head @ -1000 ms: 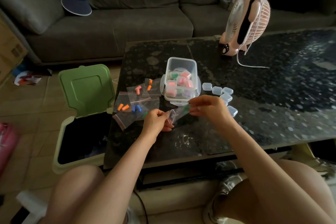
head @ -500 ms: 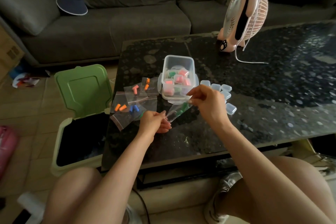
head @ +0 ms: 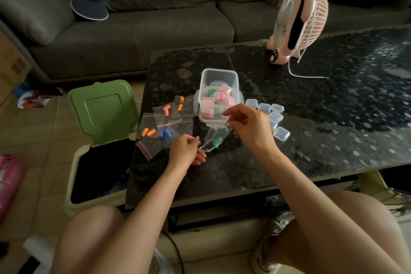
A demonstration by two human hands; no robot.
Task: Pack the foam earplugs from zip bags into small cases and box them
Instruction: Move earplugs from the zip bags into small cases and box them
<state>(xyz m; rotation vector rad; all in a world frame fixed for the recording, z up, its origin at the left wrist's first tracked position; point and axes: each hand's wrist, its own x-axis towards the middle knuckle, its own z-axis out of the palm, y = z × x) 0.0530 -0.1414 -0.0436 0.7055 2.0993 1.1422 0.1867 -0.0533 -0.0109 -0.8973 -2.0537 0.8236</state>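
The right hand [head: 251, 127] covers part of the row of empty small cases [head: 275, 116], so only six can be counted. The filled cases [head: 219, 98] inside the clear plastic box [head: 218, 70] are stacked and blurred into pink and green patches, too muddled to count. Both hands hold one thin, see-through zip bag [head: 210, 140] just above the worktop [head: 311, 118], in front of the box. The right hand pinches the bag's upper edge and the left hand [head: 186, 151] pinches its lower corner. Green foam earplugs [head: 216, 141] sit in the bag, and their number is unclear. To the left lie overlapping loose bags [head: 164, 127] — four show stubby plugs in pairs: two orange, one pink, one blue. The worktop is dark, glossy, speckled stone. A bin with a raised green lid [head: 104, 109] stands beside it, its inside black.
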